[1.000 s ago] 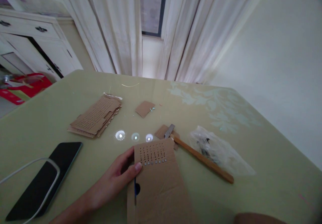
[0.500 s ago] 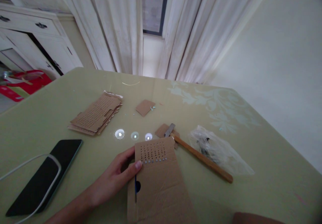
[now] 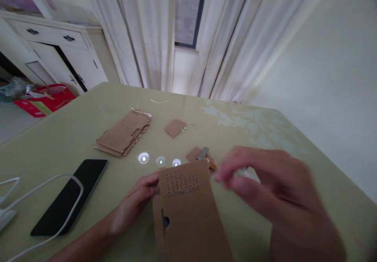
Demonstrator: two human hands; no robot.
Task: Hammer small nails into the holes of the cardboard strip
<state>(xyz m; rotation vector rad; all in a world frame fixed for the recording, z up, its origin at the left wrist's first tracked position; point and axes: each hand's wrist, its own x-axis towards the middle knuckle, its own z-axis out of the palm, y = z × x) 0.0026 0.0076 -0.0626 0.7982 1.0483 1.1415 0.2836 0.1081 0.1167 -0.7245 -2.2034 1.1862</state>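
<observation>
A brown cardboard box (image 3: pixel 191 222) stands in front of me, with rows of small holes near its far end. Along the lowest row sit several small grey round pieces. My left hand (image 3: pixel 138 199) holds the box by its left edge, fingers partly hidden behind it. Over the table, right of the box, is my right hand (image 3: pixel 273 191), blurred, with thumb and fingertips drawn together; whether anything is between them I cannot make out. Beyond the box lies a hammer (image 3: pixel 203 153) on a cardboard scrap, its wooden handle mostly covered by my right hand.
Stacked perforated cardboard sheets (image 3: pixel 123 132) lie at the back left. A small cardboard piece (image 3: pixel 174 128) is near the middle. On the left rests a black tablet-like device (image 3: pixel 70 195) under a white cable (image 3: pixel 81 187). My right hand mostly hides a clear plastic bag (image 3: pixel 252 173).
My right hand has come up into view at the right, covering the bag and hammer handle. My left thumb has slid off the box's top face to its side. The view has shifted left.
</observation>
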